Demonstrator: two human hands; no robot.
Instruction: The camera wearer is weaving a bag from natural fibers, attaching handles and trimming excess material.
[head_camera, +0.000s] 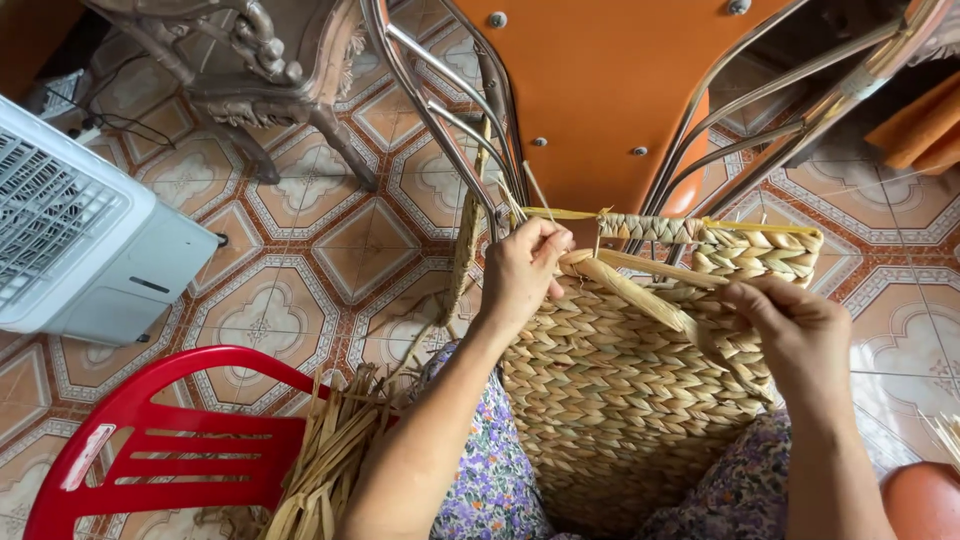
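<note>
A half-woven straw basket (620, 390) rests on my lap, its braided wall facing up and its top edge ragged. My left hand (520, 270) pinches a flat straw strand (640, 295) at the basket's upper left rim. That strand runs diagonally down to the right, where my right hand (790, 325) grips it against the weave. A woven band with a yellow strip (700, 228) runs along the basket's far edge.
An orange chair with chrome legs (600, 90) lies tipped just beyond the basket. A red plastic stool (170, 440) stands at lower left with a bundle of loose dry straw (330, 460) beside it. A white fan unit (80, 230) is at left, carved wooden furniture (250, 60) behind. The floor is patterned tile.
</note>
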